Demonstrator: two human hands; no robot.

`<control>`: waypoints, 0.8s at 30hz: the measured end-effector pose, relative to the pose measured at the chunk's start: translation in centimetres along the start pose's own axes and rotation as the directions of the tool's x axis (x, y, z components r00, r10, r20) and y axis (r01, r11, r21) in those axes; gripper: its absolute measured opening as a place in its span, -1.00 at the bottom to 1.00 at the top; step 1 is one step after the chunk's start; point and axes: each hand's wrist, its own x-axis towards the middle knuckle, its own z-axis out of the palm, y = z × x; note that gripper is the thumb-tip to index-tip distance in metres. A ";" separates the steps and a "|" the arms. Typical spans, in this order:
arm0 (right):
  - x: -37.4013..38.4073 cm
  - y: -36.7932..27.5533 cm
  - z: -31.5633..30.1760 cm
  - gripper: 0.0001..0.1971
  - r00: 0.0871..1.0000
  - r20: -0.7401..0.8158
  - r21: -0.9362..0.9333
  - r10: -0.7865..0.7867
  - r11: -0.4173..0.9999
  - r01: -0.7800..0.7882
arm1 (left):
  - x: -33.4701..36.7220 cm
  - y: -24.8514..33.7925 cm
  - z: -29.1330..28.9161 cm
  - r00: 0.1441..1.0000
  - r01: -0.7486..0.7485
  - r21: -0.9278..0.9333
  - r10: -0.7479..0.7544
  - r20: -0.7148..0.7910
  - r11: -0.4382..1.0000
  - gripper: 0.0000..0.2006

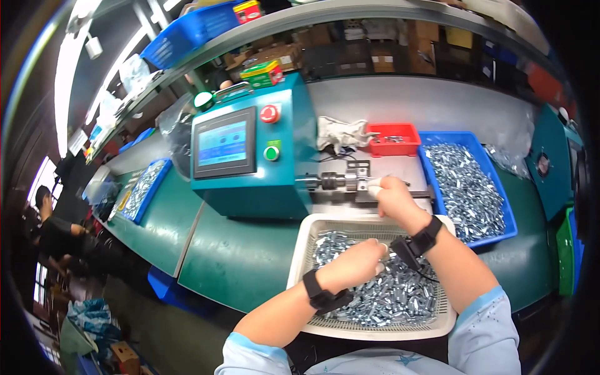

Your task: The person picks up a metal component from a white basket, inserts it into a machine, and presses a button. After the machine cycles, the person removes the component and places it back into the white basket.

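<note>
A teal bench machine [253, 197] with a touch screen stands ahead, and a metal chuck [329, 181] sticks out of its right side. My right hand [399, 201] is at the fixture [352, 180] beside the chuck, its fingers pinched together; whatever they grip is hidden. Below it, my left hand [353, 265] hangs over a white plastic basket [297, 270] full of small shiny metal sleeve-like parts [397, 303]. Its fingertips are closed together near the parts, and I cannot make out what is in them. Light coverings show on some fingertips. Both wrists wear black bands.
Right of the fixture, a blue tray [511, 226] holds many similar parts. A small red bin [394, 149] and a crumpled cloth [340, 133] lie behind it. Another teal machine [550, 162] stands far right. A shelf [337, 17] runs overhead. At far left is another person [65, 234].
</note>
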 end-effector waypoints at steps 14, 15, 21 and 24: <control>1.7 1.0 -0.6 -0.75 0.996 0.067 -0.178 -0.051 0.982 0.062 | 1.1 -2.7 1.7 0.982 0.016 -0.074 -0.029 -0.185 0.997 -0.87; 1.5 0.9 -1.0 -0.75 0.999 0.029 -0.152 -0.043 0.987 0.047 | 1.4 -3.1 2.0 0.975 0.040 -0.074 -0.056 -0.216 0.996 -0.87; 1.9 1.0 -2.1 -0.72 0.999 0.010 -0.237 -0.040 0.971 0.041 | 2.0 -4.7 2.4 0.958 -0.067 -0.158 0.019 -0.285 0.985 -0.87; 3.0 1.4 -2.7 -0.70 0.999 -0.026 -0.272 -0.018 0.962 0.010 | 2.3 -4.8 2.4 0.946 -0.113 -0.121 0.070 -0.316 0.986 -0.86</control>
